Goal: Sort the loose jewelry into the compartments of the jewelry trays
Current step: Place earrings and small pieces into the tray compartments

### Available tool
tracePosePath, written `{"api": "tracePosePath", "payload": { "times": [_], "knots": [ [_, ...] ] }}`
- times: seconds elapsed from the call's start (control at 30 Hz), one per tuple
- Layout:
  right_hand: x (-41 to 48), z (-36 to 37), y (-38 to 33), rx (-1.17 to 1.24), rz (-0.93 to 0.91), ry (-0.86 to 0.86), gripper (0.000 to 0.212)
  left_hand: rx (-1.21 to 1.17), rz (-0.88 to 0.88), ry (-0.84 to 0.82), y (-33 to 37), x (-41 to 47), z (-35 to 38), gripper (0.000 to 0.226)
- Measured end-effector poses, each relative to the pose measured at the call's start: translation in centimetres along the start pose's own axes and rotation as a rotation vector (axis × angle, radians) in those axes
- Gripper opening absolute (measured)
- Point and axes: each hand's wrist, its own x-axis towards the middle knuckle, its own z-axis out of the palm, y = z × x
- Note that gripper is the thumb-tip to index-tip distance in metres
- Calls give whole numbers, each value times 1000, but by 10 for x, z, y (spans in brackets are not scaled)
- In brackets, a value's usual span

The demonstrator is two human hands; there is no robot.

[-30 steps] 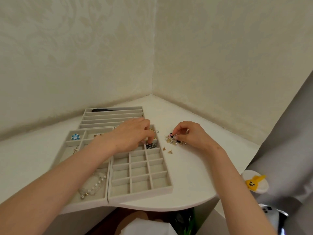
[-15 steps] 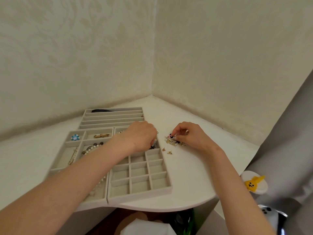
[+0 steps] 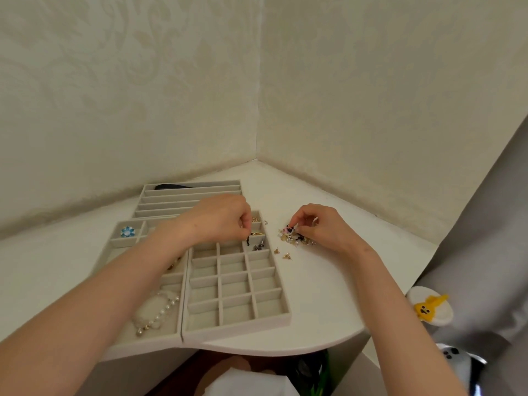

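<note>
— Where is the loose jewelry [image 3: 294, 238] now?

— In a small heap on the white counter [image 3: 328, 295], just right of the grid tray [image 3: 237, 328]. Two tiny gold pieces [image 3: 281, 253] lie a little apart from the heap, nearer to us.

— And the hands?

— The right hand [image 3: 321, 227] is on the heap, with thumb and forefinger pinched together at its top. Which piece they pinch I cannot tell, because it is too small. The left hand [image 3: 220, 221] has its fingers curled, and a thin dark piece [image 3: 248, 240] hangs from them over the far right compartments of the grid tray.

— What lies already in there?

— Something gold and something grey (the hand covers most of that corner).

— And the other trays?

— The left tray [image 3: 148, 342] holds a pearl bracelet [image 3: 160, 312] and a blue flower brooch [image 3: 127, 232], and the forearm hides its middle part. The long-slot tray [image 3: 188, 192] behind shows only a dark shape in its farthest slot.
</note>
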Motion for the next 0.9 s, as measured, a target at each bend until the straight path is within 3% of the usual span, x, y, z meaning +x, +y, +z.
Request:
{"api": "tracePosePath", "payload": {
  "times": [0.27, 0.47, 0.67, 0.9],
  "knots": [
    [-1, 0, -1, 25, 1, 18, 24, -130, -95, -175, -17, -5, 4, 14],
    [0, 1, 2, 52, 12, 57, 28, -111, -66, -122, -20, -4, 12, 6],
    [3, 1, 6, 95, 23, 97, 35, -168, -50, -62, -23, -1, 10, 15],
    [2, -1, 4, 235, 30, 157, 26, -26, -41, -162, -21, -3, 15, 19]
  ]
}}
